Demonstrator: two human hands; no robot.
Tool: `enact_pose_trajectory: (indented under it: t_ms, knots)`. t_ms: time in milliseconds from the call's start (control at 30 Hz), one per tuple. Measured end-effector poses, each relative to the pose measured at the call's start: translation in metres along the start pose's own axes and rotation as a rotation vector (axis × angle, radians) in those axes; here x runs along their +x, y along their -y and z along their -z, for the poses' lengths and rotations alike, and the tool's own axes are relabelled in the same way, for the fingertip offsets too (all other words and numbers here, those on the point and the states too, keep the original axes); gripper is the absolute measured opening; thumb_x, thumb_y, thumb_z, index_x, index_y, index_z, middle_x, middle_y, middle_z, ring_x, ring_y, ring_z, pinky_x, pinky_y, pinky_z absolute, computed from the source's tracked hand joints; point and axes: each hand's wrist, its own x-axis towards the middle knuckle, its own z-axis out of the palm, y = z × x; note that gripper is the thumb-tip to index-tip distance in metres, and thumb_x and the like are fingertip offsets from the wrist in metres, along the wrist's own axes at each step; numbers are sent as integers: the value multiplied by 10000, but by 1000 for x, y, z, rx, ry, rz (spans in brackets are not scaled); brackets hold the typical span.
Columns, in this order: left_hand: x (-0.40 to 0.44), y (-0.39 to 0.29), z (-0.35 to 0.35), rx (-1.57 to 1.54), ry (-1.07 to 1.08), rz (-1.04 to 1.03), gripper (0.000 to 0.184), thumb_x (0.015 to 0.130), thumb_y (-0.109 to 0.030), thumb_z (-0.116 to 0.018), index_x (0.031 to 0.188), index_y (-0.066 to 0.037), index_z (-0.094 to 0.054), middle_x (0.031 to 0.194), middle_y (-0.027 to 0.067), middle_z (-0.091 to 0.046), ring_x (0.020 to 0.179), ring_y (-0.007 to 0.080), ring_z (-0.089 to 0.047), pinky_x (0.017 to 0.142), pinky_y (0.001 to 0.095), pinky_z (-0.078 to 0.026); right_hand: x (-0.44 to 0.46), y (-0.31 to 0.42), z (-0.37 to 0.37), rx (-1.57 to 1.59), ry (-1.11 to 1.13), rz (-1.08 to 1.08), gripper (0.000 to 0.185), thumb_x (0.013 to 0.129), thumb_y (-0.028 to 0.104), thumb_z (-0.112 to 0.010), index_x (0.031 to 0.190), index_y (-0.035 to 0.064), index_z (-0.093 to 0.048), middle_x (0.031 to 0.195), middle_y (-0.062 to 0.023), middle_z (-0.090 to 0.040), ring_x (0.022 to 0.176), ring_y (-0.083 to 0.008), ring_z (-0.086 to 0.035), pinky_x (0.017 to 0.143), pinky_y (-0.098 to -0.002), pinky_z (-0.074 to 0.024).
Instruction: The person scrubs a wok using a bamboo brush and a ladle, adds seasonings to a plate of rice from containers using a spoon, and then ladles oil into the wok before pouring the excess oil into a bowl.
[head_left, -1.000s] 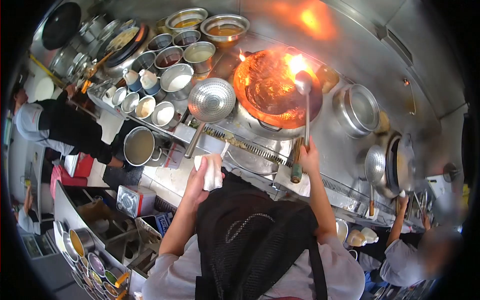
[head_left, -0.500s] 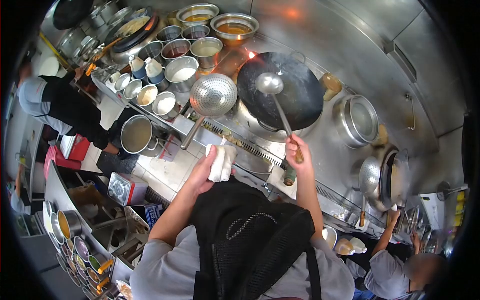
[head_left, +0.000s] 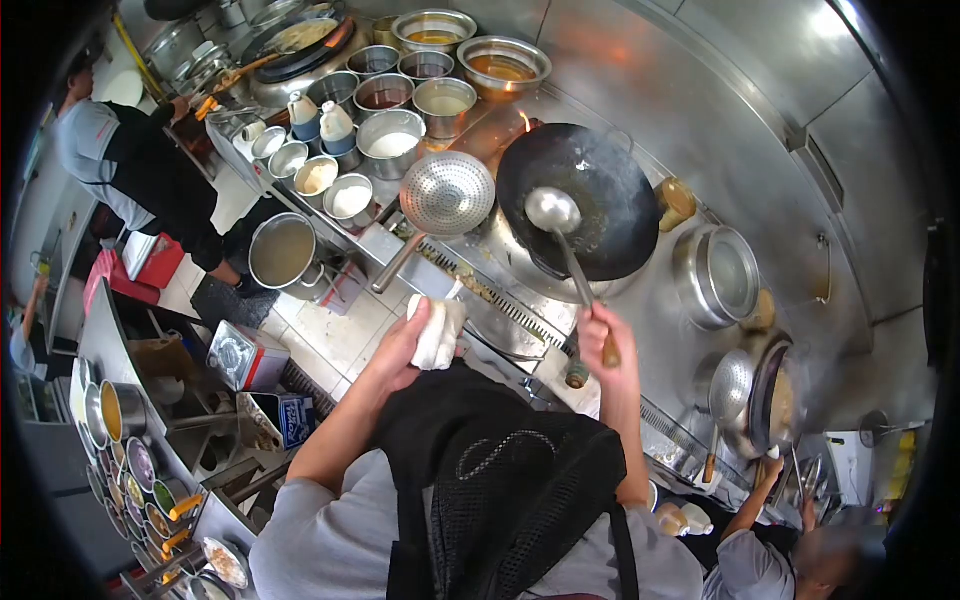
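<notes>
My right hand (head_left: 612,345) is wrapped round the wooden handle of a long metal ladle (head_left: 553,211). The ladle's bowl is inside a black wok (head_left: 600,160), over its lower left part, and a thin film of liquid shows beside it. My left hand (head_left: 396,352) grips a folded white cloth (head_left: 437,332) in front of my apron. A perforated strainer (head_left: 448,193) lies left of the wok, its handle pointing down toward the cloth. Whether the ladle touches the wok's surface, I cannot tell.
Several metal containers (head_left: 391,142) of seasonings and liquids stand left of the wok. A flame (head_left: 525,121) shows at the wok's upper left rim. Stacked metal bowls (head_left: 728,275) are to the right. One person (head_left: 130,165) works at far left, another (head_left: 760,560) at lower right.
My right hand and the ladle have come down a little, toward me. More smoke or steam rises at the wok's right. The whole view has shifted slightly; my left hand still holds the cloth.
</notes>
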Motion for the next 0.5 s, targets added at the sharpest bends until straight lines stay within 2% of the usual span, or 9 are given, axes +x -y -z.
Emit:
enact_pose_trajectory:
  t_ms: [67, 100, 167, 200, 267, 300, 333, 433, 500]
  knots:
    - [-1, -4, -6, 23, 15, 28, 629, 1061, -533, -461, 1352, 25, -486, 1092, 163, -683, 858, 272, -722, 760, 389, -617, 34, 22, 5, 114, 272, -119, 180, 1031, 193, -585, 956, 34, -544, 835, -49, -618, 551, -82, -537, 446, -240, -459]
    - [-3, -5, -9, 43, 29, 51, 627, 1060, -528, -470, 1352, 26, -485, 1090, 159, -682, 856, 271, -721, 756, 389, -618, 53, 26, 12, 119, 269, -118, 180, 1031, 193, -585, 956, 34, -544, 835, -49, -618, 551, -82, -537, 446, -240, -459]
    - [-9, -7, -13, 45, -14, 54, 621, 1060, -526, -472, 1349, 24, -489, 1089, 157, -681, 852, 272, -721, 749, 390, -617, 81, 29, 22, 85, 95, 157, 131, 1040, 205, -577, 999, 87, -538, 822, -44, -617, 556, -88, -550, 443, -240, -463]
    - [-10, -10, -13, 47, -54, 49, 616, 1060, -524, -474, 1345, 22, -493, 1087, 155, -680, 848, 272, -720, 742, 392, -616, 79, 21, 20, 86, 95, 156, 131, 1040, 205, -577, 999, 87, -538, 822, -44, -617, 556, -88, -550, 443, -240, -463]
    - [-13, -12, -3, 46, -71, 36, 633, 1059, -531, -467, 1348, 32, -498, 1083, 164, -683, 841, 277, -719, 736, 387, -611, 64, -1, 9, -76, -69, 367, 65, 1041, 207, -571, 1047, 162, -525, 820, -33, -597, 551, -92, -542, 438, -250, -460]
    - [-15, -12, 4, 43, -88, 29, 650, 1059, -537, -460, 1352, 41, -503, 1079, 174, -686, 833, 282, -717, 730, 381, -606, 59, -8, 18, -55, -74, 323, 77, 1037, 202, -575, 1070, 223, -509, 820, -22, -573, 546, -93, -532, 439, -256, -459]
    - [-16, -13, 10, 36, -93, 23, 650, 1059, -537, -460, 1352, 41, -503, 1079, 174, -686, 833, 282, -717, 730, 381, -606, 46, -20, 14, -63, -71, 317, 77, 1037, 202, -575, 1070, 223, -509, 820, -22, -573, 546, -93, -532, 439, -256, -459]
    - [-10, -16, 23, 15, -103, 26, 639, 1060, -536, -462, 1336, 38, -512, 1048, 163, -684, 829, 280, -717, 727, 386, -606, 10, -42, -28, -43, -150, 295, 69, 1033, 197, -580, 1064, 186, -519, 821, -18, -555, 546, -86, -525, 440, -250, -455]
    - [-2, -18, 25, 9, -95, 38, 629, 1061, -534, -461, 1325, 34, -520, 1025, 156, -679, 827, 276, -716, 731, 387, -606, 4, -41, -38, 89, -92, 134, 66, 1032, 183, -575, 1064, 142, -536, 836, -26, -565, 545, -87, -521, 441, -253, -457]
